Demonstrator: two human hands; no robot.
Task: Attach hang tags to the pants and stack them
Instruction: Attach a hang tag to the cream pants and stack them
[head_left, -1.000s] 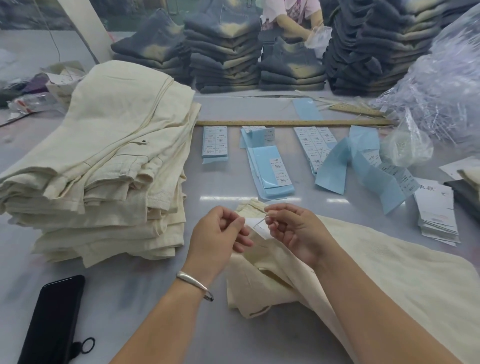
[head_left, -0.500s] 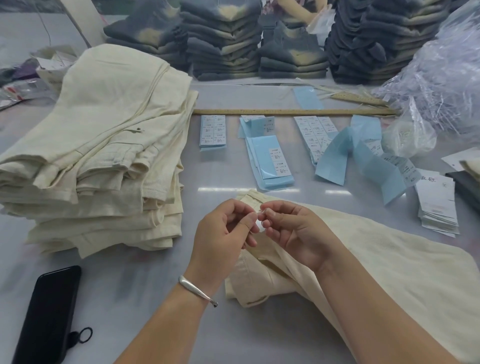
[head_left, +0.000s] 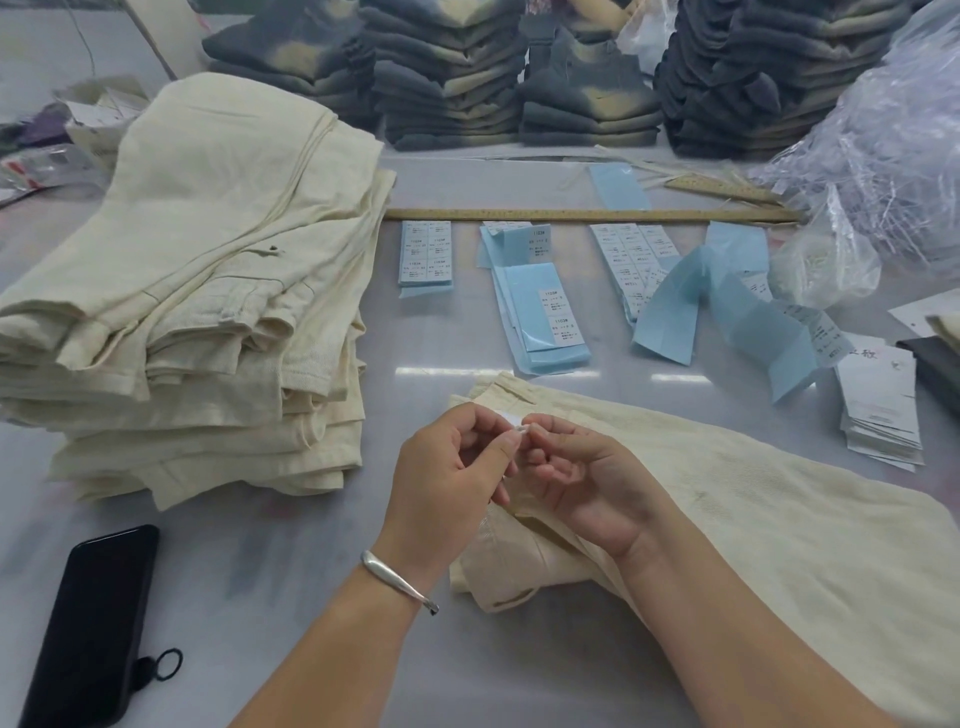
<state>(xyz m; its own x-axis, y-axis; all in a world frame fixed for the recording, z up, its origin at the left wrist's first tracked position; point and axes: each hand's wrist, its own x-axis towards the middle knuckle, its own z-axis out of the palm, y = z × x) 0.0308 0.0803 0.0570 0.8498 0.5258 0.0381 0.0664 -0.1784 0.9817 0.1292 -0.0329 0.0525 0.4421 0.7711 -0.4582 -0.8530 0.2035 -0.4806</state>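
A cream pair of pants (head_left: 753, 499) lies flat in front of me, its waistband toward the table's middle. Above that waistband my left hand (head_left: 452, 467) and my right hand (head_left: 582, 478) meet fingertip to fingertip. Between them they pinch a small white tag piece (head_left: 519, 423), mostly hidden by the fingers. A tall stack of folded cream pants (head_left: 197, 291) stands at the left. A pile of white hang tags (head_left: 878, 405) lies at the right edge.
Blue sticker sheets (head_left: 540, 312) and label strips (head_left: 628, 254) lie mid-table before a long wooden ruler (head_left: 571, 214). Dark folded garments (head_left: 519, 73) are piled at the back. A heap of clear plastic (head_left: 883, 145) sits at the right. A black phone (head_left: 93, 618) lies near left.
My hands have closed together, fingertips now touching around the small white piece. The view has tilted down slightly; the pants have stayed in place.
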